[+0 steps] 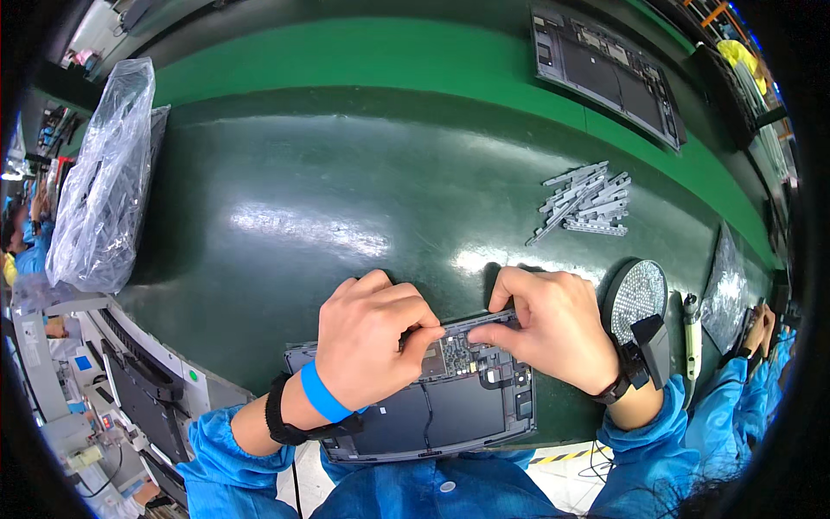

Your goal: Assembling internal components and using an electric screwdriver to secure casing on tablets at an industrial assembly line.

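Pinching Over an Open Laptop Chassis

Your left grip has its thumb and forefinger tips brought together at the far side of the circuit board; whether a tiny part sits between them, I cannot tell. Your right grip is spread, its thumb over the board and its forefinger bent down near the far rim, with nothing visible held between them.

Beneath both lies the laptop chassis, inner side up, at the near edge of the counter, right in front of you. A thin cable runs between dark flat panels. Expect the chassis to be fairly light and stiff, yet thin enough to flex if raised by one corner. The board's small parts look fragile and the cable easy to snag, so take hold by the two short side rims and keep pressure off the panels. Its smooth frame may slip under dry fingers.

Beyond your right wrist are a round, pale-dotted disc and a white pen-shaped tool. Farther out, grey strips lie in a loose pile, and a second open chassis rests at the far right.
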### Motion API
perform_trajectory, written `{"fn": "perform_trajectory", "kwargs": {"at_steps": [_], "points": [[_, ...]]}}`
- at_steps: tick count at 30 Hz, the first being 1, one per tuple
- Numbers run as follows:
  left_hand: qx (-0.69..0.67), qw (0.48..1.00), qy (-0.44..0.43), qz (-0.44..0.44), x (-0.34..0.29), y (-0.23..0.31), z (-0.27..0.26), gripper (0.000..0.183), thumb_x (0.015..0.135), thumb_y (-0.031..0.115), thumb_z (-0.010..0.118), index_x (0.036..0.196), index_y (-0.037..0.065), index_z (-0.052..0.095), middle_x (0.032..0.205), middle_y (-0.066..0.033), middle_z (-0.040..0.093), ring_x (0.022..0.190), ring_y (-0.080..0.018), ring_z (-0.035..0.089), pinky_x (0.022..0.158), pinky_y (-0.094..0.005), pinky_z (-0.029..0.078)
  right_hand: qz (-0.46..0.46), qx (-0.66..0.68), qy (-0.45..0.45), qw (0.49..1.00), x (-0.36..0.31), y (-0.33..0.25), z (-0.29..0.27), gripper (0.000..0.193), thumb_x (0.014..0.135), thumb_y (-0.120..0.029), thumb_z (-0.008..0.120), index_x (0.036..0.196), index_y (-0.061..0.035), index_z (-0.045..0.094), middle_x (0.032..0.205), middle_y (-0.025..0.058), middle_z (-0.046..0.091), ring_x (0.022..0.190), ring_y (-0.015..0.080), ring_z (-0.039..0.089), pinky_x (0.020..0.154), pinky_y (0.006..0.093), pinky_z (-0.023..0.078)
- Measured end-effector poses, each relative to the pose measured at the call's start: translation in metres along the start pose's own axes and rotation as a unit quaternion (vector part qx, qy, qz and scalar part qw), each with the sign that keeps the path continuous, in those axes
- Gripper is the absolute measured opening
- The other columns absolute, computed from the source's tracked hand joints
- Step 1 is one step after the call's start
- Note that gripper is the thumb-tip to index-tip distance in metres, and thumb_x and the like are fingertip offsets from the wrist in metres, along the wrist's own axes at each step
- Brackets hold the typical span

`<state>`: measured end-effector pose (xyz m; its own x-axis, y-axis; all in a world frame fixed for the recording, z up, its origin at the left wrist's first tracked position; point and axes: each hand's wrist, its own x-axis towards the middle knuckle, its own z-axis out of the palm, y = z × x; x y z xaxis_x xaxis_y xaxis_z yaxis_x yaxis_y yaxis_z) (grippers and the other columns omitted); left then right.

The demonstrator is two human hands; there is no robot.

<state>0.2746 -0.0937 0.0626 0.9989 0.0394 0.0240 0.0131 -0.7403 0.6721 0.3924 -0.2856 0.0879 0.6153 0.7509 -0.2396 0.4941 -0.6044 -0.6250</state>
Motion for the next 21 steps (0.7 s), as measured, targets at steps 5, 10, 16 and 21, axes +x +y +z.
{"fn": "perform_trajectory", "kwargs": {"at_steps": [5, 10, 16, 21], "points": [[-0.004, 1.0, 0.001, 0.005, 0.0, -0.002, -0.001, 0.01, 0.069, 0.01, 0.08, 0.07, 0.011, 0.07, 0.072, 0.0002, 0.066, 0.065, -0.0215, 0.053, 0.061, -0.0347, 0.042, 0.067, 0.009, -0.056, 0.996, 0.012, 0.001, -0.004, 0.029, 0.069, -0.028, 0.085, 0.073, -0.0111, 0.061, 0.062, 0.0079, 0.063, 0.063, 0.0322, 0.065, 0.055, 0.0434, 0.045], [-0.01, 1.0, 0.002, 0.012, 0.004, -0.003, 0.001, 0.011, 0.071, 0.012, 0.08, 0.071, 0.011, 0.069, 0.07, -0.0005, 0.065, 0.063, -0.0218, 0.053, 0.059, -0.0347, 0.042, 0.085, 0.019, -0.091, 0.992, 0.015, 0.001, -0.009, 0.022, 0.073, -0.021, 0.081, 0.072, -0.01, 0.061, 0.064, 0.0084, 0.065, 0.065, 0.0321, 0.065, 0.055, 0.0432, 0.044], [0.02, 1.0, 0.004, 0.016, 0.021, 0.012, 0.008, 0.024, 0.074, 0.024, 0.081, 0.067, 0.012, 0.062, 0.059, -0.0013, 0.057, 0.059, -0.0228, 0.052, 0.056, -0.0362, 0.041, 0.047, -0.004, 0.036, 0.998, -0.01, -0.004, 0.008, 0.018, 0.078, -0.016, 0.076, 0.086, -0.0092, 0.061, 0.069, 0.0112, 0.065, 0.065, 0.0315, 0.065, 0.058, 0.0444, 0.048], [0.042, 0.999, 0.015, 0.001, 0.018, 0.009, 0.01, 0.033, 0.07, 0.032, 0.084, 0.063, 0.014, 0.058, 0.05, -0.002, 0.05, 0.055, -0.0244, 0.053, 0.054, -0.0384, 0.042, -0.027, 0.213, 0.223, 0.951, -0.131, 0.02, 0.029, 0.024, 0.078, -0.002, 0.078, 0.098, -0.0037, 0.067, 0.08, 0.008, 0.067, 0.07, 0.0192, 0.066, 0.068, 0.032, 0.051]]}}
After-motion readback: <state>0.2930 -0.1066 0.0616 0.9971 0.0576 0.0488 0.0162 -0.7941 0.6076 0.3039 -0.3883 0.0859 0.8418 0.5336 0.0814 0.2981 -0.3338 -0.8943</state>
